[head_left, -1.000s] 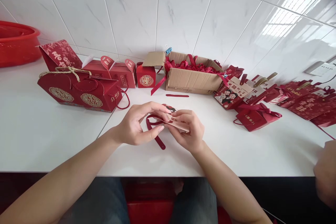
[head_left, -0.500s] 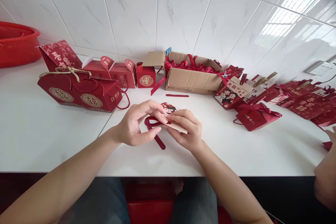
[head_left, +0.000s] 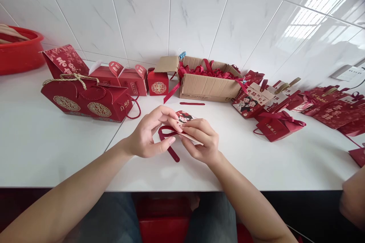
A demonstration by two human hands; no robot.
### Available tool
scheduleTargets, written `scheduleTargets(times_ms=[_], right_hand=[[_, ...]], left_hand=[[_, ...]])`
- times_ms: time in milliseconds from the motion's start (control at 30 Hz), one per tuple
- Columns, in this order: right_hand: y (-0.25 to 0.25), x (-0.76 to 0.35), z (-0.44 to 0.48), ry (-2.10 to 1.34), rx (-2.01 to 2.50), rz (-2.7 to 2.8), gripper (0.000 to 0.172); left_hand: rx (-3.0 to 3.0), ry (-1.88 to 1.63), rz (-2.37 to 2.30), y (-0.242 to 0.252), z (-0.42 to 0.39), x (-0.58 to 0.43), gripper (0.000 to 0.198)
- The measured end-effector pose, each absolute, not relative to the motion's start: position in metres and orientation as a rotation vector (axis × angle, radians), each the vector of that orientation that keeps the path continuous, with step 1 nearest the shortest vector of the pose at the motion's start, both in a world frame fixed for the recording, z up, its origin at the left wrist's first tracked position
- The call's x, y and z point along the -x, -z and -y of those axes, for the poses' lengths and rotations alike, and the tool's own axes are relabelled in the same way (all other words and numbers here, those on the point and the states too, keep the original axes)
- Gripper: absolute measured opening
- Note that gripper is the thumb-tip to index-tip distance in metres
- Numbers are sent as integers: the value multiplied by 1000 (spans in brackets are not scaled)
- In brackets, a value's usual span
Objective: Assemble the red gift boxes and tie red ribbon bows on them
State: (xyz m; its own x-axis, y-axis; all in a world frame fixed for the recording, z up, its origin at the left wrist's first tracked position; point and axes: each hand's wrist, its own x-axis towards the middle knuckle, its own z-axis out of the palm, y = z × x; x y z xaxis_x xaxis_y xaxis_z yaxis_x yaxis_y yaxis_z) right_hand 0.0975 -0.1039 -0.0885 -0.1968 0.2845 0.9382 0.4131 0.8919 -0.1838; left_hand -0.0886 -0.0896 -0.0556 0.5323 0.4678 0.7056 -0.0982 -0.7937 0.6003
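My left hand (head_left: 148, 133) and my right hand (head_left: 202, 141) meet over the white table (head_left: 57, 148), just in front of me. Between them is a small flat gift box (head_left: 186, 118) with a cartoon print on red and a pale underside. My right hand grips the box from below. My left thumb and fingers pinch a dark red ribbon (head_left: 168, 138) at the box's left edge; the ribbon loops and trails down onto the table.
A cardboard carton (head_left: 208, 85) full of red ribbons stands at the back. Red gift boxes (head_left: 85, 98) line the left, a red basin (head_left: 17, 51) far left. Folded cartoon boxes and red bags (head_left: 273, 121) lie right. Another person's arm (head_left: 353, 201) shows at the right edge.
My hands have shifted slightly, the left fingers closing further onto the ribbon at the box edge. The other person's arm at the right edge has dropped lower.
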Motion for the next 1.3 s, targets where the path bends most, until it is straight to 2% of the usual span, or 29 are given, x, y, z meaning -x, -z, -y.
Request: scheduleTargets(times_ms=[167, 667, 833, 1067, 1300], right_hand=[[86, -98, 105, 94, 560, 1803, 20], [86, -100, 105, 105, 486, 1828, 31], [81, -105, 108, 28, 562, 1781, 24], [78, -106, 113, -256, 763, 1597, 6], [77, -101, 115, -457, 820, 1516, 10]], left_hand=[[-2108, -1262, -280, 56, 90, 88, 54], [-2074, -1218, -339, 55, 92, 88, 48], [-2131, -1349, -315, 61, 87, 86, 50], [-2115, -1367, -627, 61, 86, 83, 23], [-2137, -1425, -650, 63, 84, 84, 18]])
